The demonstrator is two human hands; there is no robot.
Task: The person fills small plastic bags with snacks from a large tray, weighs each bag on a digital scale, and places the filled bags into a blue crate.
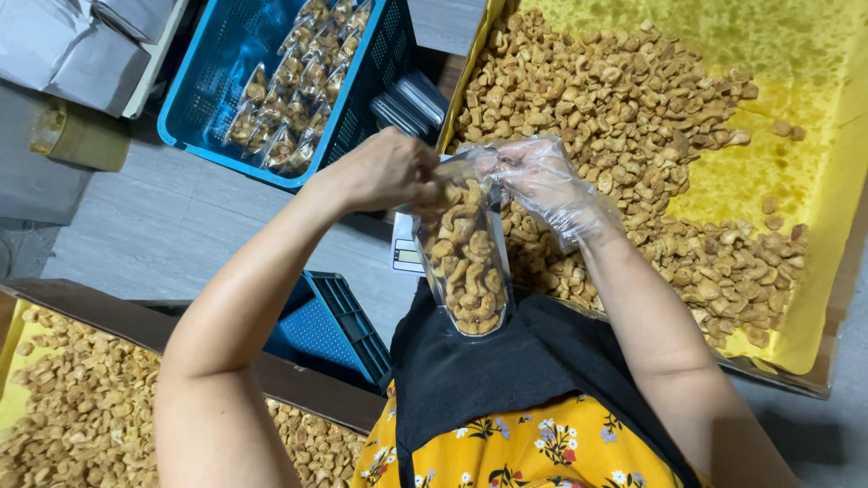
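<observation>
A clear pouch [465,258] full of fried snack pieces hangs upright between both hands. The bare left hand [389,170] and the gloved right hand [542,176] pinch its top edge closed. Beyond the grip lies a yellow-lined tray [796,145] of loose pieces; to its left, a blue crate [212,81].

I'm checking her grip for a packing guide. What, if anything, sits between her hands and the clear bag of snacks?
Only a thin plastic glove on the right hand. The bare left hand pinches the top of the clear bag directly. Both hands are at its mouth, and nothing else visible comes between them.
</observation>
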